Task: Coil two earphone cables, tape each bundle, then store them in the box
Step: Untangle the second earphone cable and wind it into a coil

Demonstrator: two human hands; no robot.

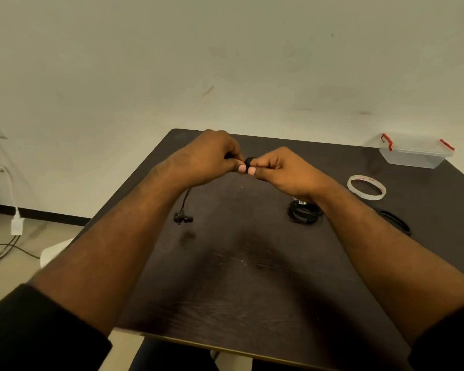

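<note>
Hands (pixel 212 156) (pixel 279 170) pinching black cable coil (pixel 249 162) in closed grip, earbuds (pixel 183 218) dangling

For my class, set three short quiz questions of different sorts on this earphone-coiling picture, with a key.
1. True or false: the tape roll lies inside the box.
2. Which holds the small black coil? A left hand alone; B right hand alone; C both.
3. Fill in: the earbuds hang below the ___ hand.

Key: 1 false; 2 C; 3 left.
</note>
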